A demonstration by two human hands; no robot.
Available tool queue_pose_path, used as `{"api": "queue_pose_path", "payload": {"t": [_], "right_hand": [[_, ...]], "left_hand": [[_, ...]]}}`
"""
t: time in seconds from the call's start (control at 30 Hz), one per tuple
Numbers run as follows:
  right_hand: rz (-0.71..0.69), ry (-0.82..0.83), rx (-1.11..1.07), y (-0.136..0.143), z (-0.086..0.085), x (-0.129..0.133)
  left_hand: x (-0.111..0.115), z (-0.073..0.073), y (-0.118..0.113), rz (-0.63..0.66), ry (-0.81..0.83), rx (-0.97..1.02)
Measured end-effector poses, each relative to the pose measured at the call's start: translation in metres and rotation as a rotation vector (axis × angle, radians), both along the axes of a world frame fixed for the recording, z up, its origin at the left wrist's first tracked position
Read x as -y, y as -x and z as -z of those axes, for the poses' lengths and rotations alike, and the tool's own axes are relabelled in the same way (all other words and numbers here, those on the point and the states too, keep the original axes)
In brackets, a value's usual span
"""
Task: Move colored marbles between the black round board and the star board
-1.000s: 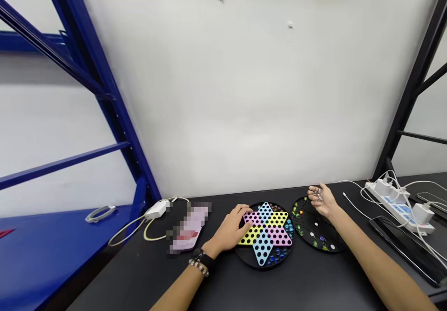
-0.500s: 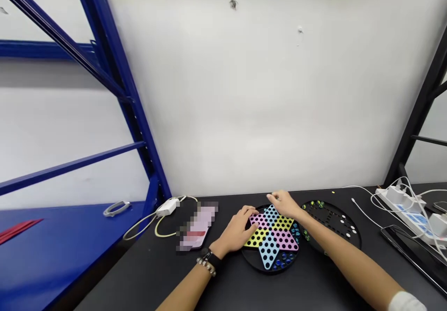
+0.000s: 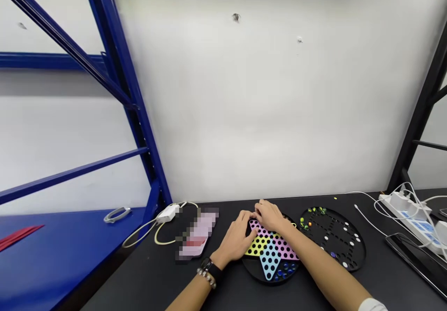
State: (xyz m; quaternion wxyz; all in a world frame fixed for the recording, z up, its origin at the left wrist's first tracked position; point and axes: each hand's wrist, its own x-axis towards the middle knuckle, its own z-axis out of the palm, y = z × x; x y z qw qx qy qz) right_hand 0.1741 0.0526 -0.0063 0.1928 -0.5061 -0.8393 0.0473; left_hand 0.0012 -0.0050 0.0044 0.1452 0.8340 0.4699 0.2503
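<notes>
**Both hands at the left rim of the star board**

The star board (image 3: pixel 270 253), a round black tray with a six-pointed star of pink, yellow and blue perforated fields, lies on the black table (image 3: pixel 146 278) near its front edge. The left hand (image 3: pixel 237 237) rests on the board's rim at about 9 o'clock, palm down, fingers loosely together and lying onto the yellow field. The right hand (image 3: pixel 269 216) sits over the board at about 11 o'clock, just beside the left, fingers curled downward; whether it pinches anything cannot be told. The right forearm crosses the board toward 5 o'clock.

A black round lid (image 3: pixel 332 237) with scattered marbles lies at 3 o'clock of the board, just beside it. At 9 o'clock lie a blurred pink item (image 3: pixel 197 234) and a white charger (image 3: pixel 166 213) with its cable. A power strip (image 3: pixel 417 213) stands well apart at 3 o'clock.
</notes>
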Motion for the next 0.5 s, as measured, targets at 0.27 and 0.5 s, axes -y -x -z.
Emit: {"api": "queue_pose_path", "payload": {"t": [0.27, 0.5], "right_hand": [[-0.089, 0.083, -0.096, 0.001, -0.005, 0.011], [-0.070, 0.180, -0.260, -0.007, -0.012, 0.016]], "left_hand": [[-0.002, 0.003, 0.002, 0.029, -0.034, 0.025], [-0.004, 0.002, 0.002, 0.077, -0.018, 0.029]]}}
